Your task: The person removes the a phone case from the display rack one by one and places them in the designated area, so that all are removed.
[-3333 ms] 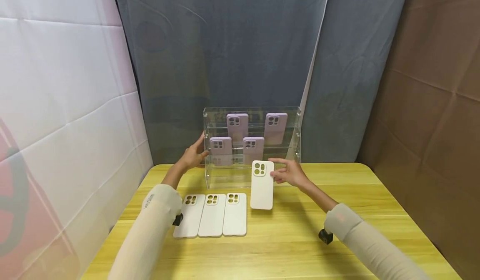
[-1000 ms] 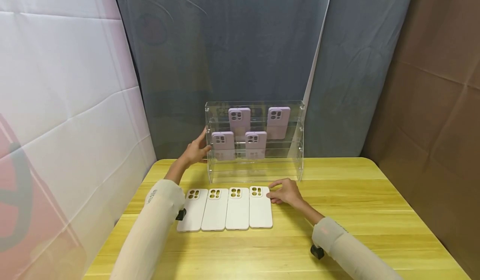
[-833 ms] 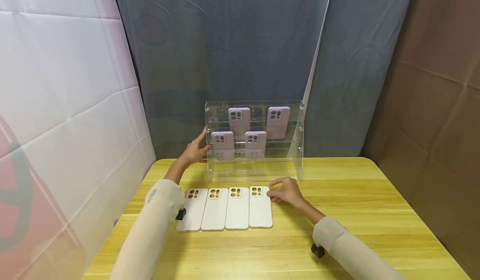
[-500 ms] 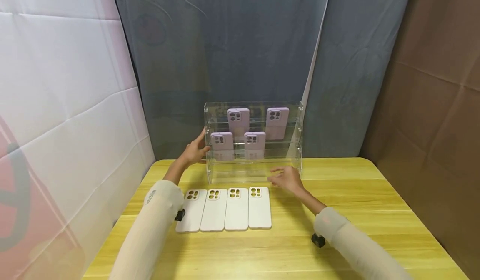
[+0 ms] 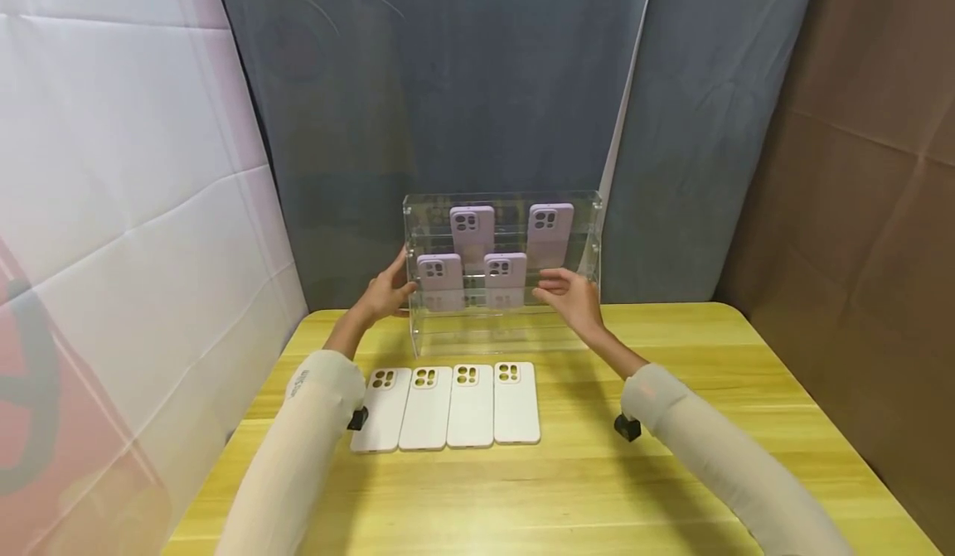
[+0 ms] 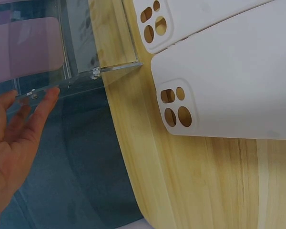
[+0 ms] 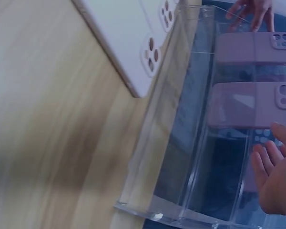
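Left grip (image 5: 384, 293) flat on acrylic rack's (image 5: 589, 245) left edge, right grip (image 5: 570, 297) loose-fingered before its open front.

A yellow wooden desk (image 5: 671, 398) with rounded corners carried a clear acrylic tiered display case (image 5: 589, 324) standing upright near its far edge. In front of the case, four white phone cases (image 5: 446, 408) lay flat in a row, side by side and touching, camera cutouts toward the case.
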A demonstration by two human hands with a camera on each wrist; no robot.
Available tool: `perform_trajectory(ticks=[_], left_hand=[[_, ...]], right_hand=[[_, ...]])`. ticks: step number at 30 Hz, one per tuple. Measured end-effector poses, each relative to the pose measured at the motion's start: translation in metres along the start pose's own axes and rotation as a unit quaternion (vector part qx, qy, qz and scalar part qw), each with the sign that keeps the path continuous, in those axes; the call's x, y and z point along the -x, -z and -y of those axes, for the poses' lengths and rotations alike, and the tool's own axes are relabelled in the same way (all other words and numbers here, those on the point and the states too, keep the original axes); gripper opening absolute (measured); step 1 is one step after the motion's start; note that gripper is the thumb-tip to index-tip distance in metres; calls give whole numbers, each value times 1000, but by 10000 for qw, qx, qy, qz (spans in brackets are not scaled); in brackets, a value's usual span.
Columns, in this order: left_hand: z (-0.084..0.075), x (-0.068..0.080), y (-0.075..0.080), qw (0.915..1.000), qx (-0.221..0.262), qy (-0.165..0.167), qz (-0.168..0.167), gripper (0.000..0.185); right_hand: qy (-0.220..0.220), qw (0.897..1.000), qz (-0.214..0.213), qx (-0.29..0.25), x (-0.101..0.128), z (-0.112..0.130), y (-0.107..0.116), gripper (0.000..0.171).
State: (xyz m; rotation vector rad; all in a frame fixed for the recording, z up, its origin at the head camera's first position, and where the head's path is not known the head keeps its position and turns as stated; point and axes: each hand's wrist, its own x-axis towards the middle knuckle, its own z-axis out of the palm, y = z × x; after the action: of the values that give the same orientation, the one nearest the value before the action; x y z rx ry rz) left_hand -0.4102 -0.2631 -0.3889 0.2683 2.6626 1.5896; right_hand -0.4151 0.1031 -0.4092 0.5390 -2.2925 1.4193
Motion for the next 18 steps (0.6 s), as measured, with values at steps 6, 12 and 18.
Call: perform_trajectory(ticks=[6, 12, 18], left_hand=[[3, -1, -1, 9999, 26, 139, -47, 82], [4, 1, -4, 9998, 104, 173, -33, 82], [3, 1, -4, 9999, 86, 141, -50, 82]], right_hand=[[-96, 9997, 67, -236, -11, 8, -5, 42], [-12, 9996, 189, -222, -17, 13, -10, 42], [187, 9989, 226, -360, -23, 15, -16, 39]])
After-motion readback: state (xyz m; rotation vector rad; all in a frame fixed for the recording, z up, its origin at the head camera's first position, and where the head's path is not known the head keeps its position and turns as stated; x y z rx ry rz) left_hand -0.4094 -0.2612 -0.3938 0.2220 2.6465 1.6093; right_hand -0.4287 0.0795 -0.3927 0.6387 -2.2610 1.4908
